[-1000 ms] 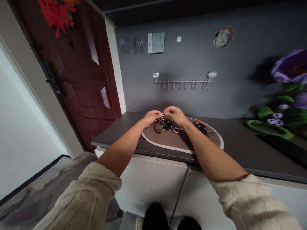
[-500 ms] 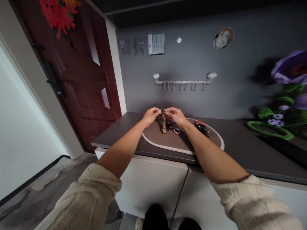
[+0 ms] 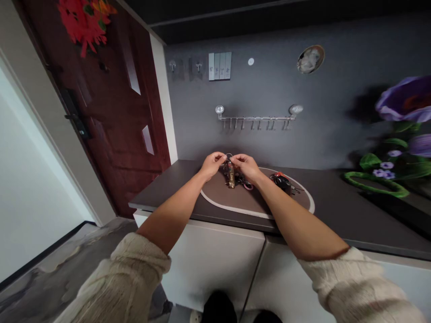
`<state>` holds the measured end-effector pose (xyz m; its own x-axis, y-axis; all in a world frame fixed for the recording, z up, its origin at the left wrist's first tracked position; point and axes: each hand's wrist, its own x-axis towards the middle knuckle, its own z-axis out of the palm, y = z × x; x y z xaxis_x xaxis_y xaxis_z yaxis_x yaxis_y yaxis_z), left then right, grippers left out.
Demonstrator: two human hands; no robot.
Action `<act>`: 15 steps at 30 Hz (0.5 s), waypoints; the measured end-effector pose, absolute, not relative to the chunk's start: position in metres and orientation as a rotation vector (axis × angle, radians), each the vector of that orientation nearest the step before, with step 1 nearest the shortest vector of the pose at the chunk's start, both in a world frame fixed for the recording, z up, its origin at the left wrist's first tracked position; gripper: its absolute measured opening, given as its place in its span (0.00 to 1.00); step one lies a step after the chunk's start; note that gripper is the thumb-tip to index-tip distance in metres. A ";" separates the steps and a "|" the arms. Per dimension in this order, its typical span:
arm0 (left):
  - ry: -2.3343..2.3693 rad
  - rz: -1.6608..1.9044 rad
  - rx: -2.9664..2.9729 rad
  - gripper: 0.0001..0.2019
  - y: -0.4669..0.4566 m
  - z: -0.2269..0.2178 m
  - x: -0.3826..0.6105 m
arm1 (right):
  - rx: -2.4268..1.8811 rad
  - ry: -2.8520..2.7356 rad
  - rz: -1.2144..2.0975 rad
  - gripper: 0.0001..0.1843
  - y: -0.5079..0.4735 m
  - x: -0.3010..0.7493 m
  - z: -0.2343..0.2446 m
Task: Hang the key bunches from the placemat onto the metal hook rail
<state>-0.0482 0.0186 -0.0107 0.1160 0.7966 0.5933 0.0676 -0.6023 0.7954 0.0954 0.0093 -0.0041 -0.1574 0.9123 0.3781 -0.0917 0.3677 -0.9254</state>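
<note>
The left hand (image 3: 213,165) and right hand (image 3: 247,167) both pinch narrowly, their fingertips meeting at a small metal key ring (image 3: 229,155). A long brown keychain fob (image 3: 230,176) lies at six o'clock from the ring, its long axis near vertical, midway between the hands, above a brown oval mat with cream edging (image 3: 215,194). A black key fob (image 3: 281,182) sits at three o'clock from the right hand, the nearer one.
</note>
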 end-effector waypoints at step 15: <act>1.681 1.607 2.353 0.18 0.008 -0.005 -0.054 | -0.803 -1.394 0.958 0.14 0.001 0.089 0.002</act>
<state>-0.0542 0.0080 -0.0052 0.0187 0.6371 0.7705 0.7983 -0.4735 0.3722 0.0889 0.0014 0.0020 -0.0584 0.9027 0.4263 -0.0740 0.4220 -0.9036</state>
